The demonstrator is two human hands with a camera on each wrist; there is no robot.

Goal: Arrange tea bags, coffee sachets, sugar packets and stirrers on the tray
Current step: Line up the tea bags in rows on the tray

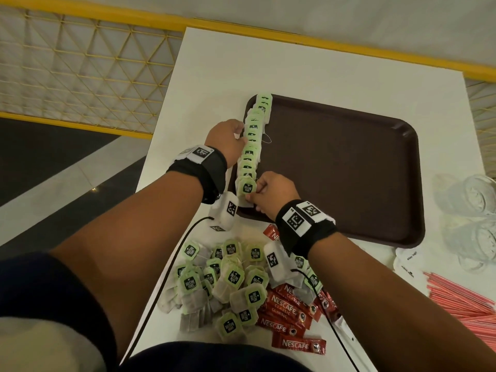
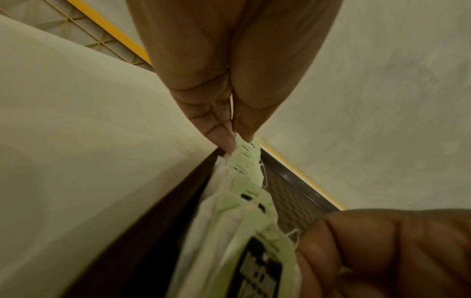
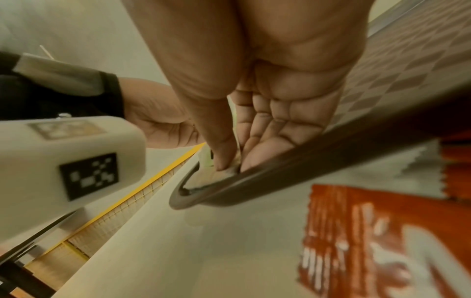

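Note:
A dark brown tray (image 1: 335, 170) lies on the white table. A row of overlapping tea bags (image 1: 253, 135) with green tags runs along its left edge. My left hand (image 1: 239, 135) is at the row's left side, about halfway up. Its thumb and fingertips (image 2: 235, 141) pinch the white edge of one tea bag in the row (image 2: 244, 181). My right hand (image 1: 252, 194) is at the near end of the row and pinches the nearest tea bag (image 1: 247, 187). In the right wrist view the thumb and fingers (image 3: 231, 165) close on that bag (image 3: 226, 173) just inside the tray's corner rim (image 3: 305, 167).
A loose pile of tea bags (image 1: 228, 280) lies near the table's front edge, with red coffee sachets (image 1: 290, 310) beside it. Pink stirrers (image 1: 461, 299) lie at the right. White sugar packets (image 1: 408, 261) and clear glasses (image 1: 472, 210) sit right of the tray. A yellow railing borders the table.

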